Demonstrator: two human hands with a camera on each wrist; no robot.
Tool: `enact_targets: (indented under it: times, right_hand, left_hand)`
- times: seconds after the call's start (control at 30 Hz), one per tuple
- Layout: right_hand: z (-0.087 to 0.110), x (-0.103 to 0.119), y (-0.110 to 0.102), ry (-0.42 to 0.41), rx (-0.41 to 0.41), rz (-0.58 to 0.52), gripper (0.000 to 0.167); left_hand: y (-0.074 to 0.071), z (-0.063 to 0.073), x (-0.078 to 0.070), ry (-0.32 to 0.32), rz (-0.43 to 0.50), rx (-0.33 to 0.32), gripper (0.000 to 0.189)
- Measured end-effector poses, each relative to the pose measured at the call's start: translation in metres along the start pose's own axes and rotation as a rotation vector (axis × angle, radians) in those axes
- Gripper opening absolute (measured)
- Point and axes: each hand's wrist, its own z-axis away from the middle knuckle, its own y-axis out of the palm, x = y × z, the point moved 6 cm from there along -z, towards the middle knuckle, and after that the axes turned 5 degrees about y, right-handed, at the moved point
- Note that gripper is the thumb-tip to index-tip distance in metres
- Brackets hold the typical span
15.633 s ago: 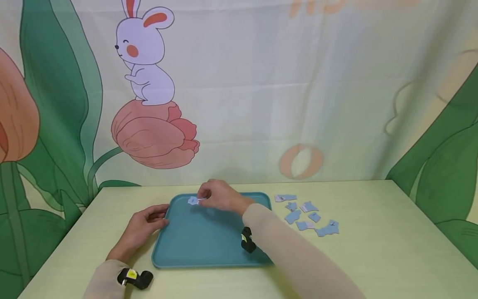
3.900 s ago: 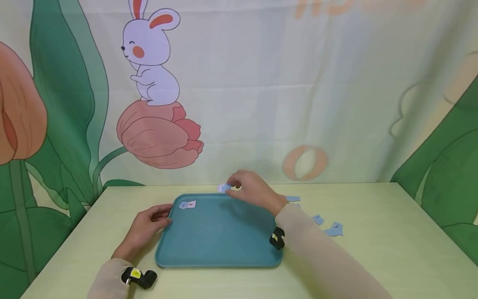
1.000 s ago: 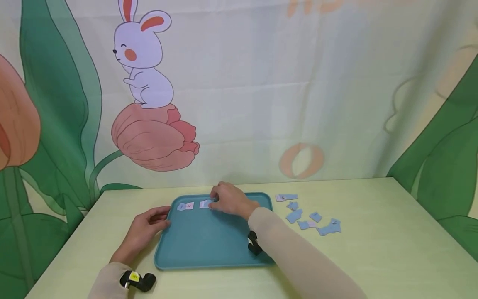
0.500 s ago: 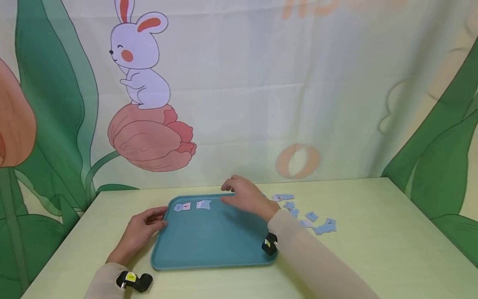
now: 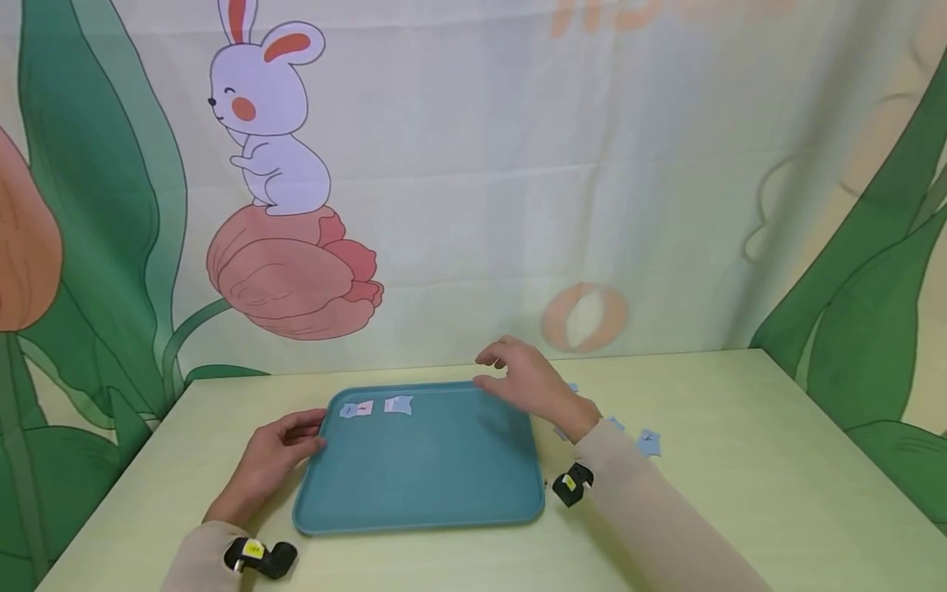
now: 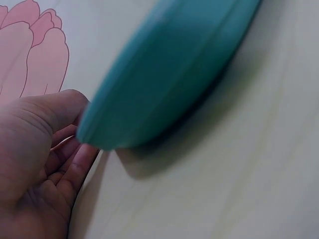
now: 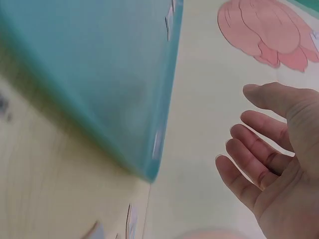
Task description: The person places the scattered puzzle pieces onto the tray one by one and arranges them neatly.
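Note:
My left hand point(image 5: 270, 456) holds the left rim of a teal tray point(image 5: 418, 524), thumb and fingers at its edge in the left wrist view. Near the tray's far left corner lie a blue-and-pinkish torn paper piece point(image 5: 357, 409) and, to its right, a white-and-blue torn piece point(image 5: 398, 404). My right hand point(image 5: 528, 378) hovers over the tray's far right corner, its fingers loosely bent, with nothing in its grasp. More torn blue paper scraps point(image 5: 649, 442) lie right of the tray, partly hidden by my right hand and forearm.
A pale yellow table point(image 5: 740, 510) carries everything. Behind its far edge hangs a curtain point(image 5: 459, 205) printed with a rabbit, tulips and leaves. A small black camera point(image 5: 573, 483) sits on my right wrist, another black camera point(image 5: 259, 557) on my left.
My right hand has let go of the white-and-blue paper piece, which now lies on the tray, and has lifted and moved right. My left hand has stayed at the rim.

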Motion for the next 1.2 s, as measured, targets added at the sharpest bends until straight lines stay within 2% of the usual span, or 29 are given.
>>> enact_targets:
  times: [0.23,0.53,0.83,1.2]
  right_hand:
    - [0.015,-0.017,-0.016,0.001,-0.028,-0.009,0.029]
    - [0.033,-0.049,-0.033,0.062,-0.063,-0.053,0.029]
    - [0.038,-0.071,-0.044,0.113,-0.113,-0.069,0.029]
    - [0.038,-0.093,-0.048,0.170,-0.113,-0.036,0.029]
  left_hand:
    - [-0.001,0.000,0.000,0.010,-0.006,0.008,0.054]
    - [-0.001,-0.001,0.001,0.001,0.000,0.005,0.055]
    - [0.001,-0.001,0.003,0.013,0.010,0.010,0.056]
    - [-0.001,0.000,0.002,0.019,-0.009,0.014,0.055]
